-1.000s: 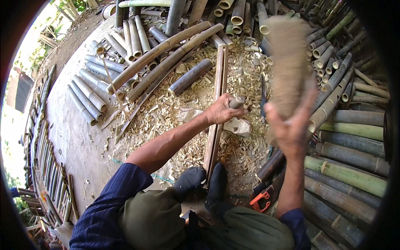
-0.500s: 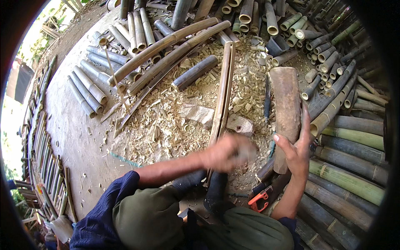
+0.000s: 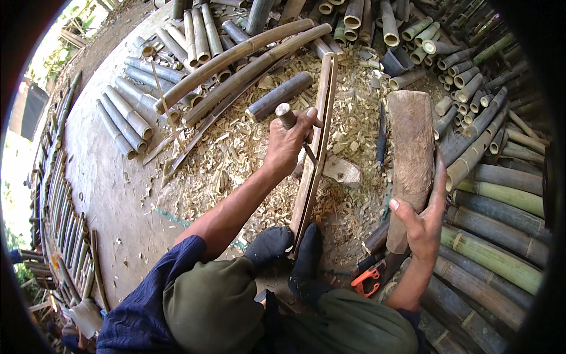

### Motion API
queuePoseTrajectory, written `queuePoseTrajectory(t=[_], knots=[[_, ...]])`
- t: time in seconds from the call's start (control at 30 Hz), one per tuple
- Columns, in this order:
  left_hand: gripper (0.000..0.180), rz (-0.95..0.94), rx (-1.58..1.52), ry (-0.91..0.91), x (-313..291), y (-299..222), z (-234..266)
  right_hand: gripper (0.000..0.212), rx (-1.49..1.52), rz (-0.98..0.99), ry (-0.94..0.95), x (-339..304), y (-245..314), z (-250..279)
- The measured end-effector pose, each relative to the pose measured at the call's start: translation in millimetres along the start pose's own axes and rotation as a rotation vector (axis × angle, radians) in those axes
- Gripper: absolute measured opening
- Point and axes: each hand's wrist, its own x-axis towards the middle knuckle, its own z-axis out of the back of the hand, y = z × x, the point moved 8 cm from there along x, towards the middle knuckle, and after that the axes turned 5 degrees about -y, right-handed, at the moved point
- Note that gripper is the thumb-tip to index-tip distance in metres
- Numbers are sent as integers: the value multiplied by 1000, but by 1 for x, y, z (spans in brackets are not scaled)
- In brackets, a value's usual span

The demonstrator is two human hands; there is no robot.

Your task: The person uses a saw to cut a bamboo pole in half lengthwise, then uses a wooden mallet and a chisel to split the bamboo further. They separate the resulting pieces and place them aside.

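Note:
My left hand (image 3: 288, 141) is closed round a chisel (image 3: 286, 115), a dark rod with a pale round head that sticks up past my fingers. The chisel's lower end meets a long slotted piece of bamboo (image 3: 321, 112), which slants away between my two dark-socked feet (image 3: 268, 245). My right hand (image 3: 421, 221) grips a thick, worn wooden mallet (image 3: 411, 141) low down, with its broad end pointing away from me. Beneath the bamboo lies a pale wooden block (image 3: 342, 170), partly hidden by it.
Wood shavings (image 3: 236, 171) cover the ground around the work. A short dark bamboo length (image 3: 280, 96) lies beyond my left hand. Stacked bamboo poles (image 3: 501, 206) crowd the right side. An orange-handled saw (image 3: 369, 279) rests near my right forearm, and a dark-handled blade (image 3: 381, 135) lies left of the mallet.
My left hand has moved away from me and to the left, from the near end of the slotted bamboo to its middle. The mallet has shifted slightly right.

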Motion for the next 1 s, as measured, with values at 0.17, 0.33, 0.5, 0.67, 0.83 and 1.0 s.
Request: queuePoseTrajectory(t=[0.17, 0.33, 0.5, 0.67, 0.83, 1.0], knots=[[52, -24, 191, 6, -5, 3, -8, 102, -7, 95, 2, 12, 28, -3], [54, 9, 241, -141, -12, 2, -5, 103, -4, 327, -87, 48, 84, 3], [35, -337, 107, -91, -37, -14, -32, 105, -688, 187, 650, 59, 51, -101], [11, -143, 27, -49, -52, 10, -26, 108, -498, 248, 529, 56, 78, -93], [14, -37, 166, 108, -38, 38, -25, 105, -331, 174, 434, 46, 75, -90], [29, -168, 499, 207, -59, 50, -2, 106, -279, 128, 491, 24, 34, -104]])
